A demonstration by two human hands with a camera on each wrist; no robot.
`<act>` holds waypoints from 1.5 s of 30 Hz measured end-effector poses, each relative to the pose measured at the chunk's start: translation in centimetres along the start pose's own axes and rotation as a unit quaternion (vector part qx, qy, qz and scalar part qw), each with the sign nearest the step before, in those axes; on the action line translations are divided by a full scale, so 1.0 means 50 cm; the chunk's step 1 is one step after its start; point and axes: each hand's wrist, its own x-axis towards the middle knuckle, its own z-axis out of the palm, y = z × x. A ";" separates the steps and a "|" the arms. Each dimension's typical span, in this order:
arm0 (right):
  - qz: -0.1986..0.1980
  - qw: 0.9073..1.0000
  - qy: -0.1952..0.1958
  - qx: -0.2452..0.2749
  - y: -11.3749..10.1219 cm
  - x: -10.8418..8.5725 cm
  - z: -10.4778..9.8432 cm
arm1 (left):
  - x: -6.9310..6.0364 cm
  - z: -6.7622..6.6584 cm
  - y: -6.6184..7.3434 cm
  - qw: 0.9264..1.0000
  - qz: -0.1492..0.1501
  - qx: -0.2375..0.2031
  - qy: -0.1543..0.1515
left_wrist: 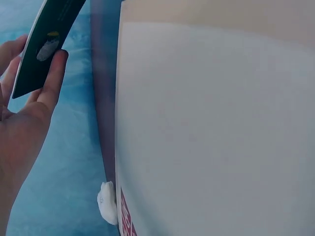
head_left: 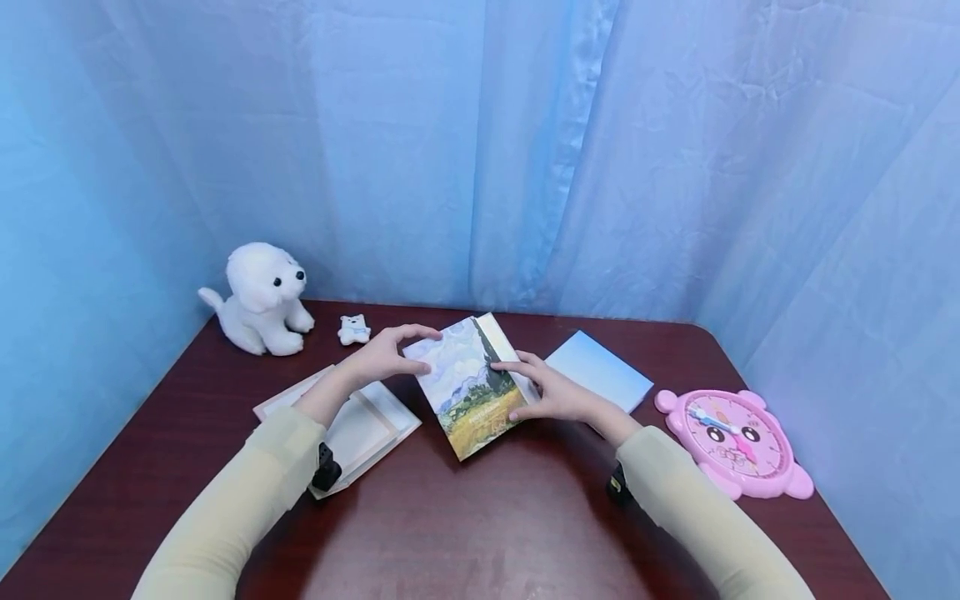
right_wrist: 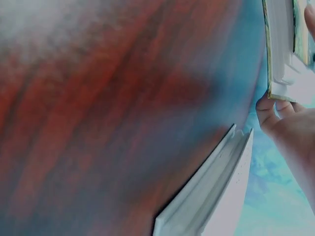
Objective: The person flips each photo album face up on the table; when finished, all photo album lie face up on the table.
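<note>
A book with a painted landscape cover (head_left: pixel 468 392) is held tilted above the table between both hands. My left hand (head_left: pixel 386 354) grips its upper left edge, thumb on the front; in the left wrist view this hand (left_wrist: pixel 29 118) pinches a dark green cover (left_wrist: pixel 47 54). My right hand (head_left: pixel 555 392) holds the right side, fingers and thumb on the cover. Seen from the right wrist, the right hand (right_wrist: pixel 295 128) supports the book (right_wrist: pixel 280 49), whose pale inner pages show between its covers.
Pale books or folders (head_left: pixel 360 437) lie at the left, a blue-white book (head_left: pixel 600 371) at the right. A white plush dog (head_left: pixel 262 300) and small bear figure (head_left: pixel 353 330) stand at the back left. A pink toy clock (head_left: pixel 735 442) lies on the right of the table (head_left: pixel 450 533).
</note>
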 end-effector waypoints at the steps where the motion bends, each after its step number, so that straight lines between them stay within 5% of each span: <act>1: 0.003 1.000 -0.004 0.000 0.002 0.001 -0.001 | 0.002 0.000 -0.004 1.000 0.000 0.004 -0.008; 10: 0.014 0.999 -0.046 -0.014 0.019 0.013 0.004 | 0.006 0.000 -0.028 0.998 -0.026 0.024 -0.059; 29: -0.003 0.990 -0.134 -0.035 0.026 0.035 -0.009 | -0.003 0.000 -0.034 0.983 -0.081 0.083 -0.140; 45: -0.002 0.987 -0.148 -0.058 0.015 0.022 -0.005 | -0.017 0.004 -0.015 0.977 -0.059 0.125 -0.164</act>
